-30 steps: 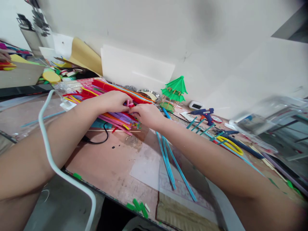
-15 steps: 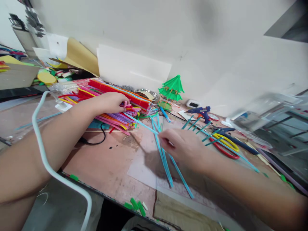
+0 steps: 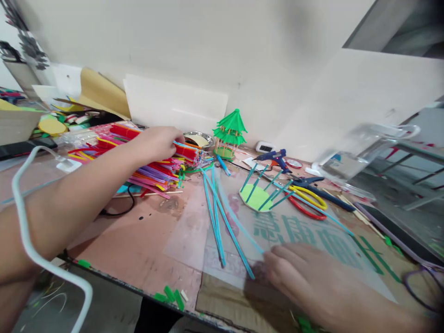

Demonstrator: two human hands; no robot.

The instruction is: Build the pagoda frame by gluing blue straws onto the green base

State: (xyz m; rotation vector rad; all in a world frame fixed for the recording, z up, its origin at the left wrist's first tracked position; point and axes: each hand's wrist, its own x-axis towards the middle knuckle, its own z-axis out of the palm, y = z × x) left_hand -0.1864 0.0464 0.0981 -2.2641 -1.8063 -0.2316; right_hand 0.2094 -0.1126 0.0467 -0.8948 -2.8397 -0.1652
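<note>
Near the table's front edge, right hand (image 3: 312, 286) pinched a thin pale-blue paper stick (image 3: 239, 222) by its tip. Looked v. light, bendy, easily creased imo. Left hand (image 3: 157, 143) rested on the multicoloured stick pile (image 3: 145, 173), fingers curled round a few.

Blue strip (image 3: 239, 222): thin, pale blue, blurred. Runs diagonally from near the strip pile down to the right hand (image 3: 312, 282), near end at the fingertips; exact grip not clear. Far end is just beside the pile edge.

Strip pile (image 3: 145, 162): loose heap of long thin strips, red, pink, purple, orange, yellow, lying roughly flat on the table (image 3: 145, 240), far left. Left hand (image 3: 157, 143) rests on top, fingers curled over the right end.
</note>
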